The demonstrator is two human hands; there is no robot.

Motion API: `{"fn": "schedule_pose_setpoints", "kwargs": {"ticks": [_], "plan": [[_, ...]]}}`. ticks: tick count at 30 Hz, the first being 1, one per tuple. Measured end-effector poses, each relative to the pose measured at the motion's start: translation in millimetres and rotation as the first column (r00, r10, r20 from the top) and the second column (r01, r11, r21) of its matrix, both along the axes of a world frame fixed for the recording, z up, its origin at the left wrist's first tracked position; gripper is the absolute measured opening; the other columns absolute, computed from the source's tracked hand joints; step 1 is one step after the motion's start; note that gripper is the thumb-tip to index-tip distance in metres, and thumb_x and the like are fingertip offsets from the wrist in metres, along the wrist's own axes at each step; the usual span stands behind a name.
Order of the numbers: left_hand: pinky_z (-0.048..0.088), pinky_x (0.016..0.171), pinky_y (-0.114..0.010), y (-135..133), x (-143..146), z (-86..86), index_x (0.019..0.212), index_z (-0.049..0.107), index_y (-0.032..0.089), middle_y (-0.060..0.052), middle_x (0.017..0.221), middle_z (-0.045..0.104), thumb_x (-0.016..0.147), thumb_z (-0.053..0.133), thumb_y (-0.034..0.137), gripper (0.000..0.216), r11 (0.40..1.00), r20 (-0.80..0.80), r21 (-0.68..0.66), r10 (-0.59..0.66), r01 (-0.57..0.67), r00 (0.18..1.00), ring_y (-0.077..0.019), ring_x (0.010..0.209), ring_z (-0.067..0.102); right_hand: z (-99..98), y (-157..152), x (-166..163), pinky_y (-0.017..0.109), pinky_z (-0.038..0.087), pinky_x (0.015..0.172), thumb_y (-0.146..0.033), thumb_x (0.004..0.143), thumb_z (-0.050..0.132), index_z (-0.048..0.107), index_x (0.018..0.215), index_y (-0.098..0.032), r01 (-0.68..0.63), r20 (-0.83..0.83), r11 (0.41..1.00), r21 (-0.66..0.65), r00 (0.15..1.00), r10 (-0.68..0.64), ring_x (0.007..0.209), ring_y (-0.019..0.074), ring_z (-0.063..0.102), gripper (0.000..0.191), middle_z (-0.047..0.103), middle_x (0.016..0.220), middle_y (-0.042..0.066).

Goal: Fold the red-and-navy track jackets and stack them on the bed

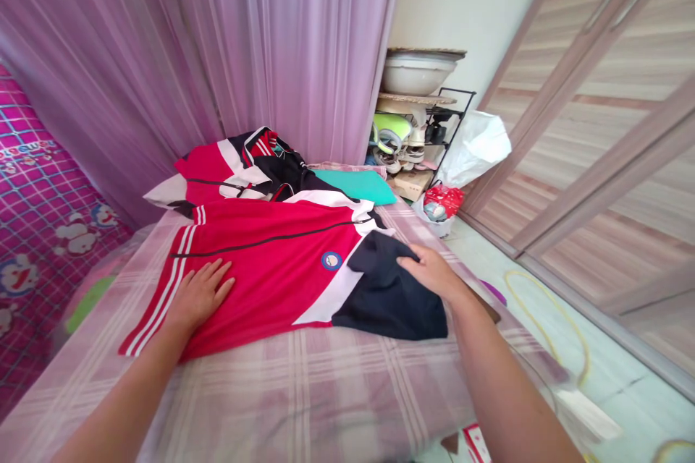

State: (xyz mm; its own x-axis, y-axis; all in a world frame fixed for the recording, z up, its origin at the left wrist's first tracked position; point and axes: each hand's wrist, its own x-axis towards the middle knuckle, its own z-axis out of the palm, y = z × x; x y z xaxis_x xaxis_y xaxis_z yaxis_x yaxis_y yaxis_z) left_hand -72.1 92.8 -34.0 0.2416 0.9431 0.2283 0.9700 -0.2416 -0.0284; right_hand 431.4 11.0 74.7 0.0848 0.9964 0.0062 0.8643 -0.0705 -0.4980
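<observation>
A red sports shirt (271,264) with white stripes, a black line and a round badge lies spread on a surface covered by a pink checked cloth (304,391). My left hand (200,293) rests flat on the shirt's left part, fingers stretched out. My right hand (428,269) lies on the shirt's dark navy sleeve (388,293) at the right, fingers curled onto the fabric. Whether they pinch it is unclear.
Behind the shirt lies a pile of red, white and black clothes (239,166) and a folded teal cloth (355,184). A purple curtain (217,36) hangs behind. A rack (418,130) with a basin and shoes, plastic bags (472,148) and wooden wardrobe doors (608,101) stand at the right.
</observation>
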Motion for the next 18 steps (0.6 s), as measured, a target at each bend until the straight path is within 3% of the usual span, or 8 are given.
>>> {"fn": "schedule_pose_setpoints", "kwargs": {"ticks": [2,4,8,10,12,13,15,18], "plan": [[0.038,0.112,-0.052,0,0,0.5,0.143,0.055,0.02,-0.012,0.15,0.052,0.094,0.035,0.045,0.058,1.0,-0.009,-0.005,0.002,-0.002,1.0,-0.0308,0.139,0.048,2.5,-5,20,0.038,0.052,0.081,-0.036,0.09,0.048,0.06,0.131,-0.02,0.266,0.147,0.963,0.039,0.952,-0.269,0.094,0.0289,0.068,0.046,0.074,0.101,0.01],[0.037,0.113,-0.052,0,1,0.9,0.143,0.055,0.021,-0.011,0.15,0.052,0.095,0.034,0.046,0.058,1.0,-0.013,-0.005,0.003,-0.003,1.0,-0.0305,0.138,0.048,-0.1,-14,30,0.044,0.051,0.087,-0.035,0.088,0.051,0.05,0.143,-0.015,0.421,0.311,0.904,0.075,0.852,-0.422,0.104,0.0332,0.066,0.058,0.069,0.115,0.018],[0.037,0.112,-0.052,-1,1,1.6,0.143,0.054,0.02,-0.012,0.151,0.052,0.094,0.033,0.046,0.059,1.0,-0.008,-0.001,0.006,-0.006,1.0,-0.0309,0.138,0.048,-3.5,-22,15,0.051,0.047,0.095,-0.026,0.086,0.053,0.046,0.147,-0.014,0.407,0.449,0.893,0.192,0.773,-0.448,0.125,0.0383,0.054,0.062,0.051,0.144,0.024],[0.037,0.112,-0.053,-1,1,2.1,0.143,0.054,0.018,-0.013,0.152,0.05,0.094,0.033,0.047,0.06,1.0,-0.017,-0.017,0.002,-0.003,1.0,-0.0318,0.139,0.047,1.0,-16,-8,0.047,0.044,0.1,-0.023,0.089,0.049,0.055,0.14,-0.018,0.259,0.426,0.937,0.233,0.839,-0.338,0.128,0.0342,0.052,0.052,0.051,0.147,0.019],[0.037,0.113,-0.053,0,0,2.7,0.144,0.053,0.018,-0.014,0.153,0.049,0.095,0.033,0.047,0.061,0.999,-0.027,-0.035,-0.001,0.0,1.0,-0.0316,0.14,0.046,6.0,-6,-34,0.037,0.043,0.101,-0.022,0.093,0.045,0.065,0.128,-0.023,-0.027,0.376,0.982,0.186,0.925,-0.046,0.122,0.0261,0.058,0.041,0.062,0.137,0.012],[0.037,0.113,-0.052,1,0,3.2,0.144,0.053,0.019,-0.013,0.153,0.048,0.095,0.033,0.046,0.06,0.999,-0.029,-0.042,0.0,-0.001,1.0,-0.0312,0.14,0.046,7.1,-1,-46,0.033,0.043,0.099,-0.024,0.095,0.044,0.069,0.121,-0.025,-0.197,0.346,0.973,0.119,0.927,0.145,0.116,0.023,0.062,0.036,0.068,0.128,0.009],[0.037,0.113,-0.053,3,-1,5.1,0.144,0.053,0.02,-0.013,0.153,0.048,0.094,0.035,0.046,0.059,0.998,-0.025,-0.059,0.007,-0.009,1.0,-0.0306,0.14,0.046,5.1,6,-63,0.031,0.044,0.094,-0.033,0.096,0.047,0.075,0.106,-0.026,-0.449,0.299,0.893,-0.033,0.848,0.437,0.105,0.0215,0.067,0.03,0.075,0.109,0.006],[0.039,0.11,-0.057,0,6,12.8,0.141,0.055,0.021,-0.014,0.152,0.05,0.094,0.037,0.045,0.057,0.995,0.0,-0.087,0.047,-0.047,0.999,-0.0322,0.138,0.048,-5.5,-1,-63,0.035,0.043,0.092,-0.049,0.093,0.055,0.076,0.093,-0.024,-0.52,0.316,0.836,-0.173,0.775,0.547,0.097,0.0247,0.069,0.033,0.077,0.098,0.007]]}}
